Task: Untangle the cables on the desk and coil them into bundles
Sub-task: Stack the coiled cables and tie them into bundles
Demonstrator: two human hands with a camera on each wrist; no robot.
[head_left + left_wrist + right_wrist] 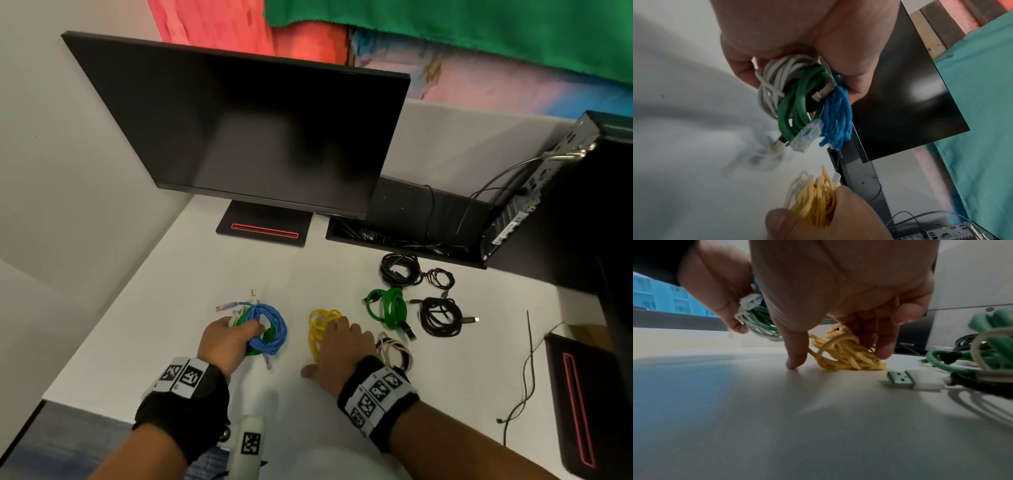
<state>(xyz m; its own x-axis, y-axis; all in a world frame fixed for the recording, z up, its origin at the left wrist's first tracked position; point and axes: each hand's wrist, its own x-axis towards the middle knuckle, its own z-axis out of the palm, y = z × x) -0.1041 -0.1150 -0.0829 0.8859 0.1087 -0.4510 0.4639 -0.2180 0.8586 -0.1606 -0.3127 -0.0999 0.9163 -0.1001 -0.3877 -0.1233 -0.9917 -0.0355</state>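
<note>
My left hand (224, 337) grips three coils together at lower centre of the head view: a blue cable (270, 325), a green cable (795, 104) and a white cable (772, 81), fingers curled through their loops. My right hand (342, 349) rests over the yellow cable (320, 325) on the desk (154, 325), thumb tip down beside it and fingers curved around the coil; whether they have fully closed on it I cannot tell from the wrist view.

Risk: the clustered coils could interlock, since clear plastic plugs (807, 136) dangle loose and may snag neighbouring loops. The yellow coil is loose and springy, and could unwind if lifted by one strand.

All jackets appear smooth, round and rubbery. To the right lie a second green bundle (388, 306), black bundles (440, 317) and a pale striped one (394, 349), each coiled and apart.
</note>
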